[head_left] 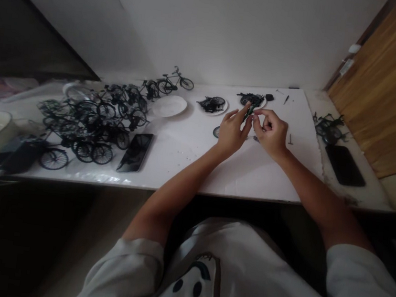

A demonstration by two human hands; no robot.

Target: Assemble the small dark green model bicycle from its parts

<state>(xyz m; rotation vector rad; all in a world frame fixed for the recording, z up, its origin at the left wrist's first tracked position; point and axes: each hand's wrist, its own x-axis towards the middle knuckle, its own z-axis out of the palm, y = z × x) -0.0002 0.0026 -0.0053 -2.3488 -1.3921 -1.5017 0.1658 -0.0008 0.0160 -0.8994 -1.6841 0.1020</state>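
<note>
Over the white board, my left hand (231,132) is closed on a small dark green piece (249,111), which looks like a miniature bicycle part; its exact kind is too small to tell. My right hand (271,132) meets it from the other side, thumb and index finger pinched at the piece's edge. A small wheel (216,131) peeks out on the board beside my left hand, partly hidden by it. Just beyond my fingers, a dish of black bicycle parts (250,98) stands near the wall. Another dish (225,108) holds small black wheels and parts (212,104).
Many black miniature bicycles (93,116) crowd the left side, with one bicycle (176,81) by the wall. Nearby are a white plate (170,106) and a phone (135,152). On the right lie a small T-shaped piece (290,139), a dark flat slab (345,165) and dark parts (330,128).
</note>
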